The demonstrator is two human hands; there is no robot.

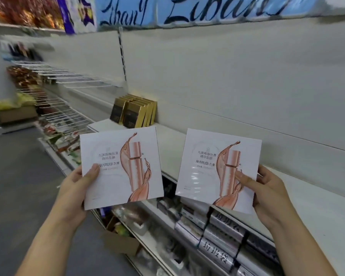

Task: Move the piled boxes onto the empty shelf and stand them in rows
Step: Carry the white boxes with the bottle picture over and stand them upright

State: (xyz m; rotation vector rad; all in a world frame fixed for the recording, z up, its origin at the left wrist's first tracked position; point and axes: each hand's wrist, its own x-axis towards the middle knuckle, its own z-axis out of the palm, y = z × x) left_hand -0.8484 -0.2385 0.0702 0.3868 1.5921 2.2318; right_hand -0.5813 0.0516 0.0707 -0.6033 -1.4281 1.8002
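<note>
Head view: two flat white boxes w/ rose-gold bottle art and "MARUBI" print, both held up in the air in front of the shelf [317, 198], faces toward the camera.

Left hand [74, 188] pinches the left box [116, 166] at its lower-left edge: thumb on the front face, fingers behind. Box tilted slightly, its right side nearer the shelf.

Right hand [267, 190] pinches the right box [213, 168] at its lower-right edge, thumb across the front over the bottle art, fingers wrapped behind the right edge. This box leans a bit clockwise. The two boxes sit side by side, apart, w/ a gap between them.

Shelf is white and bare along most of its length, running from centre to the right edge of view, w/ a plain white back panel above. At the shelf's left end, gold boxes [135, 113] stand upright in two short rows, packed touching each other, back row against the panel.

Below the shelf: a lower tier w/ silver rolls [217, 236] strapped in black bands. A cardboard box [122, 244] sits on the floor near the shelf base. Far left: wire racks [54, 108], blurred goods.
</note>
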